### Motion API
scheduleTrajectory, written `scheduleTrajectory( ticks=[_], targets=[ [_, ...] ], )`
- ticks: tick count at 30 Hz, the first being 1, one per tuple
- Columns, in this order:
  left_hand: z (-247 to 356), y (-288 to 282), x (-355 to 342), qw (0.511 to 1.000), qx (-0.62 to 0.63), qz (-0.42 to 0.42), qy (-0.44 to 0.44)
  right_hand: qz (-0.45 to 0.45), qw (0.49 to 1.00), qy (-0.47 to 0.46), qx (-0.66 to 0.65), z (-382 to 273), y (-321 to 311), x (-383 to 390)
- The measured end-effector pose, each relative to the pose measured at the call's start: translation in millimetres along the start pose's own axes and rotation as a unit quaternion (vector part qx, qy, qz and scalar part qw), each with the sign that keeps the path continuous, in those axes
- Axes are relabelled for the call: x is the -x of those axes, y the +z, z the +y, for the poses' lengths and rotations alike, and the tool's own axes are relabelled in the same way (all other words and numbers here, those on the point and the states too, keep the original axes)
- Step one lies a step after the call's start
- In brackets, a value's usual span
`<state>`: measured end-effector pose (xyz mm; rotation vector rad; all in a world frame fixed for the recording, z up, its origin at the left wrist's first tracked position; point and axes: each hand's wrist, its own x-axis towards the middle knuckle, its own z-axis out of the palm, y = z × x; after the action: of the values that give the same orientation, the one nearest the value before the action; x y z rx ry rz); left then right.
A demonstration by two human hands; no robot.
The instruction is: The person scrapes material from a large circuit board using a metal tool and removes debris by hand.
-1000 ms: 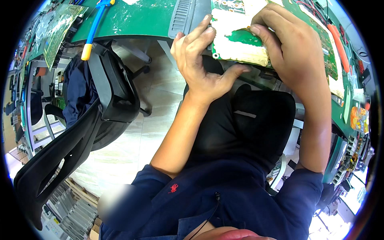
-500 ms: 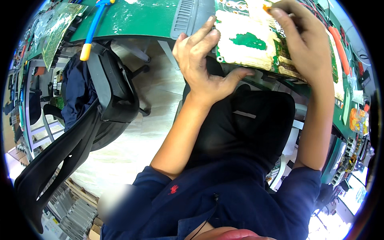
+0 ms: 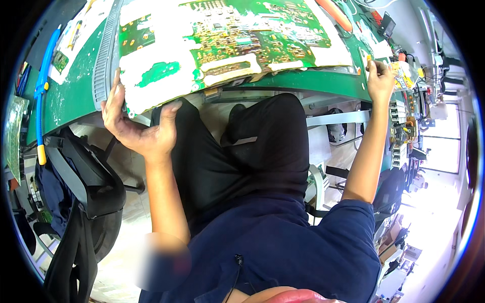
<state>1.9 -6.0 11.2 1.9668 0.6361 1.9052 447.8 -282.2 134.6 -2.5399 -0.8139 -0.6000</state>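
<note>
A large green circuit board (image 3: 222, 43), thickly smeared with white coating in places, lies on the green workbench at its front edge. My left hand (image 3: 144, 131) is at the board's near left corner. Its fingers are spread along the left edge, with the thumb apart below the front edge. At the right end of the bench, away from the board, my right hand (image 3: 381, 83) is closed in a pinch. A small orange piece (image 3: 369, 57) shows at its fingertips; its exact kind is too small to make out.
A grey ribbed tray (image 3: 104, 65) lies under the board's left side. A blue and yellow tool (image 3: 42, 96) overhangs the bench edge at left. A red-orange handle (image 3: 335, 14) lies behind the board, and a yellow-labelled container (image 3: 404, 74) stands beyond my right hand. A black chair (image 3: 93, 177) stands at left.
My right hand has gone from above the board to the bench's right end. The view has swung right, so the board appears further left. My left hand stays at the board's corner.
</note>
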Motion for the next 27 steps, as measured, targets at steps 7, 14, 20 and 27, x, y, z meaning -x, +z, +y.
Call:
scheduleTrajectory(
  ticks=[7, 14, 20, 27],
  targets=[
    [-3, -8, 3, 0.999, -0.011, 0.032, -0.016, 0.071, 0.996, -0.048, -0.023, -33, -1, 23],
    [-3, -10, -3, 0.998, -0.057, 0.014, 0.022, -0.021, 0.923, -0.29, -0.251, -213, -40, 76],
    [-2, -12, -4, 0.997, -0.068, 0.011, 0.017, -0.212, 0.855, -0.389, -0.27, -304, -42, 100],
    [3, -16, -7, 0.996, -0.087, -0.037, 0.007, -0.235, 0.838, -0.428, -0.243, -337, -26, 101]
  ],
)
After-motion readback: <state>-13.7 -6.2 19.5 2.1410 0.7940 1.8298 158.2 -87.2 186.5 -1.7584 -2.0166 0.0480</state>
